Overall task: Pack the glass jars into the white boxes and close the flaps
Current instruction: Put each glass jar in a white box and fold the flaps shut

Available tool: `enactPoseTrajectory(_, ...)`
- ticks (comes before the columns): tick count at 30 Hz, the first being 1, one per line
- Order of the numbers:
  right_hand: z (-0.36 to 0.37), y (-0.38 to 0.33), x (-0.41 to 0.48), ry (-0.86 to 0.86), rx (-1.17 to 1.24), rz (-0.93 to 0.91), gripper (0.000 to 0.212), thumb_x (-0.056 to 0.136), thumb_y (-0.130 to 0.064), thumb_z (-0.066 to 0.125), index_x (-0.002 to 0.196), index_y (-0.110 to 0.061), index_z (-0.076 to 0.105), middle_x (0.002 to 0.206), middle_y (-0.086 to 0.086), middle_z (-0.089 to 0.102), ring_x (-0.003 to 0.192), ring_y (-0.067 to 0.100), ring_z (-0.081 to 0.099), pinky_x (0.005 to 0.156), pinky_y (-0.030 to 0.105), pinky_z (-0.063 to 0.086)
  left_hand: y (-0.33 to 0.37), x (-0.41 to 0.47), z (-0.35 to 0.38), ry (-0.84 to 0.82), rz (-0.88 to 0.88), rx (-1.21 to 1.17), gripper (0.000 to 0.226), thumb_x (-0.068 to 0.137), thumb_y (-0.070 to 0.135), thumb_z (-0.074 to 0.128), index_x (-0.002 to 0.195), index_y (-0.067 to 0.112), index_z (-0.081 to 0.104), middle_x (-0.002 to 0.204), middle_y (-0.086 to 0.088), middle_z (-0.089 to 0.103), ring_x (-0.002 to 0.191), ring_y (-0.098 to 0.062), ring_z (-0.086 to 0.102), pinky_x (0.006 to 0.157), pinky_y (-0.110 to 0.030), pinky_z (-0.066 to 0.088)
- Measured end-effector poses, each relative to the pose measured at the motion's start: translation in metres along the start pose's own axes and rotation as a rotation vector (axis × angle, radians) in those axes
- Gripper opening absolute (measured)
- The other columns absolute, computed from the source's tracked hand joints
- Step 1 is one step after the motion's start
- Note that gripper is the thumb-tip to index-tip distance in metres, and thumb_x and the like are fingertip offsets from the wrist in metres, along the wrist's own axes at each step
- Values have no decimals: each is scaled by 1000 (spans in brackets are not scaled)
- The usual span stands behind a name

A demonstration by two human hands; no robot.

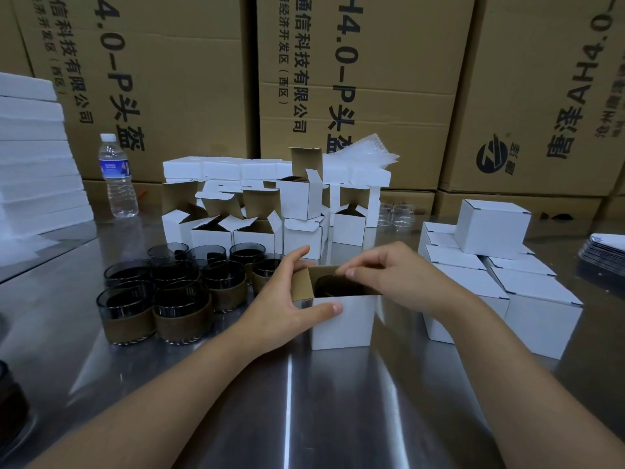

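Observation:
A small white box stands open on the steel table in front of me, with a dark glass jar inside it. My left hand grips the box's left side, thumb across the front face. My right hand is over the box's right top edge, fingertips pinching at the far flap. Several dark jars with brown sleeves stand to the left of the box. Open empty white boxes are stacked behind, and closed white boxes are piled at the right.
A water bottle stands at the back left beside a stack of white foam sheets. Large brown cartons wall off the back. Clear glass jars and bubble wrap sit behind the boxes. Dark cards lie far right.

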State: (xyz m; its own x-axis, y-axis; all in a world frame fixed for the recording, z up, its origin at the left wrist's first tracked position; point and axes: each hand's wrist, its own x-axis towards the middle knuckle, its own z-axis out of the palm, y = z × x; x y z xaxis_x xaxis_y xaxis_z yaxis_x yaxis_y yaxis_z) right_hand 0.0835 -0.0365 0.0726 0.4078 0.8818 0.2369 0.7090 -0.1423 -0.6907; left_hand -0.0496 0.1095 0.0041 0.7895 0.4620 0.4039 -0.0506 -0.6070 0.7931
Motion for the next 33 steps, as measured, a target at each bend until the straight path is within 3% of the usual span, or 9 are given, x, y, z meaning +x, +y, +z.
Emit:
enactPoseTrajectory(5,2,11,11,440,377,54,17,93,-24,57,93,-34,71,93,-21,68,87,-3,60,69,12,45,1,0,-1,-4,-14,-20,101,62,63,75,143,42,20,126,30,41,115,9,45,85,-5,38)
enactPoseTrajectory(9,12,25,20,631,834,283,31,95,-18,50,112,6,60,73,-4,57,63,8,52,59,16,43,-1,0,-2,33,-17,-17,97,58,64,74,139,46,22,126,33,37,114,21,37,79,4,36)
enactPoseTrajectory(12,26,30,21,600,989,436,22,95,-20,46,97,-8,64,81,0,61,68,10,56,57,21,42,-3,2,-3,46,-42,-81,85,61,69,71,133,49,29,128,29,40,114,23,38,85,2,36)
enactPoseTrajectory(15,33,33,22,576,1148,498,22,96,-20,42,93,-13,62,84,3,64,74,17,61,62,26,47,-5,11,-2,95,-174,-301,41,80,61,52,119,53,42,133,16,47,121,2,46,105,-21,37)
enactPoseTrajectory(17,29,37,21,549,1288,507,24,93,-12,38,99,-9,61,83,5,63,74,21,63,65,31,50,-4,17,-3,159,-242,-366,22,98,34,46,118,44,47,132,8,51,105,6,54,88,-13,45)
enactPoseTrajectory(20,27,42,19,433,1265,535,32,84,2,30,82,-7,60,62,5,61,56,17,59,55,28,47,-1,16,-8,197,-280,-579,34,102,22,30,129,25,50,127,2,56,99,2,62,70,-18,50)
enactPoseTrajectory(22,30,44,20,363,1183,533,31,83,3,31,69,-9,56,48,2,50,45,15,48,50,23,45,4,11,-12,166,-311,-739,49,99,14,16,140,16,42,135,-9,54,122,-20,53,91,-33,46)
enactPoseTrajectory(26,34,50,23,260,1126,472,24,84,1,34,72,-12,51,69,7,38,61,20,35,64,26,40,17,12,-13,205,-383,-701,50,99,3,15,143,6,39,136,-19,54,129,-32,47,110,-42,35)
enactPoseTrajectory(33,34,51,22,192,1127,387,19,79,0,37,74,-17,45,70,8,29,59,18,33,60,26,34,14,11,-7,308,-463,-584,42,91,-10,35,116,6,64,102,-14,70,94,-24,66,81,-27,55)
